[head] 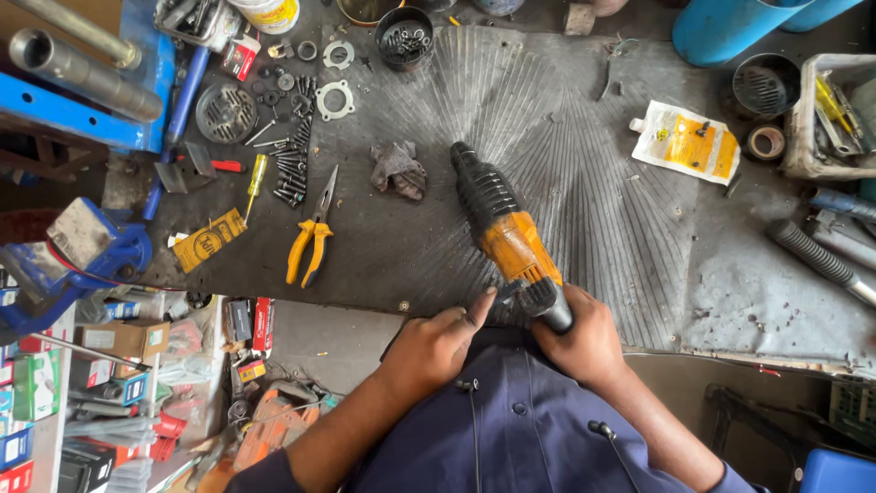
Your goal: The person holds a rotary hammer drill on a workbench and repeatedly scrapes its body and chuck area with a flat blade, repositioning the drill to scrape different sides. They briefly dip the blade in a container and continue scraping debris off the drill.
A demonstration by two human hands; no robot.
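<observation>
Right grip (584, 342) clamps the drill (506, 237) handle, its long axis running up-left, nose away; left grip (438, 342) half-curled, thumb touching it.

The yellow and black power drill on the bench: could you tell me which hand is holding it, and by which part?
The right hand grips the power drill by its black rear end nearest the person. The left hand rests its thumb against the same end.

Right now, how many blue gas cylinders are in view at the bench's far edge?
2: one blue gas cylinder stands at the top right edge; a second cylinder is just right of it, mostly cropped. Others may sit out of frame.
</observation>
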